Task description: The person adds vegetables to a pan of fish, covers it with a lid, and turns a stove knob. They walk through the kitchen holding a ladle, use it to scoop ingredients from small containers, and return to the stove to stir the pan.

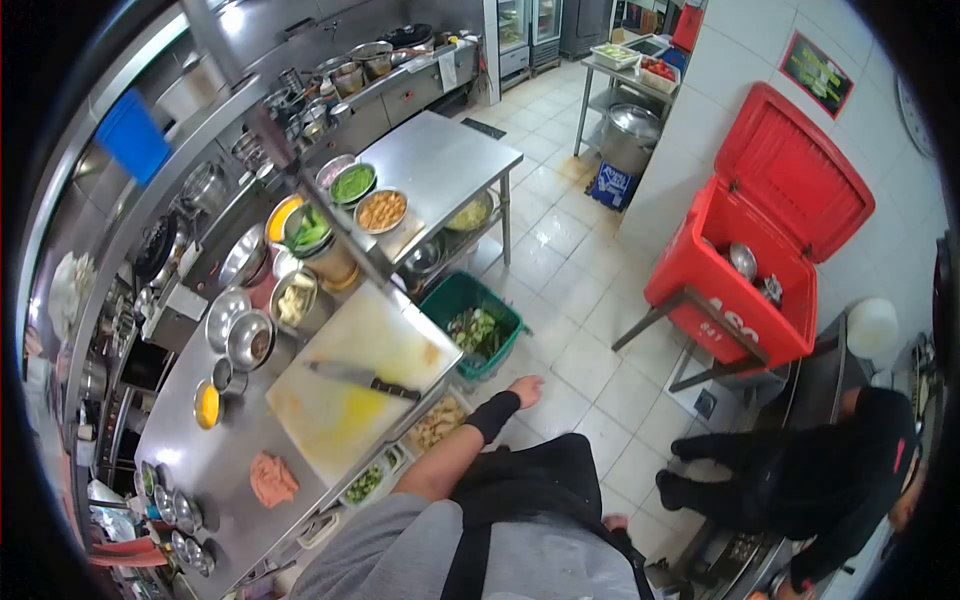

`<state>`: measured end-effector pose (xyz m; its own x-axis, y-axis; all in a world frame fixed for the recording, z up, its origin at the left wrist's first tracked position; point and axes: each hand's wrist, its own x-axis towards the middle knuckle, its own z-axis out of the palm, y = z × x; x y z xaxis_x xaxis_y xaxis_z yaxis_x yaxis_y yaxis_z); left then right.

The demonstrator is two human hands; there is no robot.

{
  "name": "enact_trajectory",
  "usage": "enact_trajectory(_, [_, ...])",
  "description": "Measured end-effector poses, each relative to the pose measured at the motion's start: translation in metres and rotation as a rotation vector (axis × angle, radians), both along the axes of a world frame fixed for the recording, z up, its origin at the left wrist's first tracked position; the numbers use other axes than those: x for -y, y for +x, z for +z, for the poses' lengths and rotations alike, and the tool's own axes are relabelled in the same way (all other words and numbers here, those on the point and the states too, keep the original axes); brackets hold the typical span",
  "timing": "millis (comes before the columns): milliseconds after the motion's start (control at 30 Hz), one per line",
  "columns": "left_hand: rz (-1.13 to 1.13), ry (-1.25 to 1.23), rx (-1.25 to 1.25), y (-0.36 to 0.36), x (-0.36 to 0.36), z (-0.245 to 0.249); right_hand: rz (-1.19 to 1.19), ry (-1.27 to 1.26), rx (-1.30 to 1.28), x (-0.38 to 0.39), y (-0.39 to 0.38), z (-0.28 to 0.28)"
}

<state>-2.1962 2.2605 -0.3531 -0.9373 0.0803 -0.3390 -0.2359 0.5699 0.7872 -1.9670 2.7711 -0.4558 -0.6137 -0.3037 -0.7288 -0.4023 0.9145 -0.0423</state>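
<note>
My left hand [526,391], with a black band at the wrist, hangs over the tiled floor beside the green bin [520,328]. Its fingers look loosely apart, and I see nothing in them. Low by my black apron [530,490], only a small part of my right hand [615,522] shows; its fingers are hidden. To the left, a knife [362,379] with a black handle lies on a yellow-stained white cutting board [350,425], apart from both hands. Under the board's edge is a tub of pale cut pieces [437,422].
Bowls of chopped greens [351,183] and orange-brown pieces [382,210] stand on the steel table [450,150]. A pink cloth [273,480] lies on the left counter. A red cooler [740,260] stands open at right. Below it, a person in black [830,480] bends over equipment.
</note>
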Motion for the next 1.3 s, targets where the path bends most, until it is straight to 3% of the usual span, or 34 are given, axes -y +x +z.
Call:
enact_trajectory(67, [0.034, 0.107, -0.012, -0.080, -0.019, 0.063, -0.219, 0.009, 0.103, 0.001, -0.022, -0.003])
enact_trajectory(133, [0.021, 0.128, -0.011, -0.149, -0.032, 0.087, -0.334, 0.013, 0.163, 0.007, -0.062, -0.008])
enact_trajectory(233, [-0.026, -0.015, -0.117, -0.215, -0.022, 0.020, -0.327, 0.039, 0.217, 0.000, -0.138, -0.025])
enact_trajectory(333, [-0.132, -0.314, 0.180, -0.237, 0.026, -0.057, -0.131, 0.092, 0.247, -0.011, -0.233, -0.079])
enact_trajectory(367, [-0.316, -0.389, 0.450, -0.245, 0.058, -0.092, -0.005, 0.098, 0.244, -0.005, -0.283, -0.084])
enact_trajectory(400, [-0.415, -0.567, 0.260, -0.235, 0.073, -0.127, 0.094, 0.077, 0.235, 0.005, -0.347, -0.092])
enact_trajectory(433, [-0.426, -0.522, 0.554, -0.245, 0.086, -0.096, -0.009, -0.125, 0.256, 0.019, -0.418, -0.107])
enact_trajectory(467, [-0.266, -0.466, 0.463, -0.230, 0.114, -0.156, -0.096, -0.326, 0.293, 0.032, -0.487, -0.120])
enact_trajectory(500, [-0.119, -0.344, 0.679, -0.228, 0.128, -0.142, -0.463, -0.339, 0.382, 0.059, -0.546, -0.116])
enact_trajectory(533, [0.195, -0.157, 0.873, -0.239, 0.140, -0.107, -0.848, -0.371, 0.406, 0.112, -0.617, -0.037])
enact_trajectory(567, [0.431, -0.012, 0.967, -0.251, 0.149, -0.089, -0.881, -0.537, 0.348, 0.157, -0.674, 0.004])
enact_trajectory(633, [0.650, 0.114, 0.984, -0.291, 0.160, -0.063, -0.807, -0.740, 0.315, 0.226, -0.785, 0.018])
enact_trajectory(700, [0.515, 0.046, 0.801, -0.346, 0.177, -0.086, -0.707, -0.806, 0.303, 0.300, -0.887, 0.061])
enact_trajectory(767, [0.028, -0.229, 0.201, -0.389, 0.198, -0.102, -0.679, -0.837, 0.269, 0.353, -0.954, 0.071])
enact_trajectory(833, [0.097, -0.107, 0.049, -0.481, 0.205, -0.083, -0.626, -0.838, 0.182, 0.396, -1.020, 0.089])
enact_trajectory(867, [0.564, 0.259, 0.424, -0.540, 0.198, -0.052, -0.497, -0.840, 0.094, 0.404, -1.050, 0.071])
enact_trajectory(933, [0.529, 0.232, 0.247, -0.634, 0.218, -0.037, -0.307, -0.754, -0.011, 0.397, -1.096, 0.032])
enact_trajectory(1000, [0.514, 0.288, 0.161, -0.725, 0.241, -0.003, -0.303, -0.428, 0.191, 0.387, -1.141, 0.018])
enact_trajectory(1067, [0.472, 0.281, 0.117, -0.803, 0.269, 0.017, -0.502, -0.360, 0.225, 0.385, -1.156, 0.064])
enact_trajectory(1100, [0.439, 0.246, 0.129, -0.833, 0.278, 0.016, -0.596, -0.531, 0.381, 0.319, -1.184, -0.062])
enact_trajectory(1167, [0.383, 0.158, 0.150, -0.891, 0.316, -0.001, 0.606, 0.174, 0.141, 0.360, -1.197, 0.036])
enact_trajectory(1200, [0.390, 0.115, 0.178, -0.907, 0.336, -0.004, 0.722, 0.190, 0.000, 0.350, -1.194, 0.039])
enact_trajectory(1233, [0.397, 0.077, 0.206, -0.924, 0.353, -0.006, 0.390, 0.064, -0.070, 0.316, -1.197, -0.031])
enact_trajectory(1300, [0.439, 0.020, 0.225, -0.952, 0.383, -0.034, 0.073, 0.063, 0.079, 0.358, -1.218, -0.006])
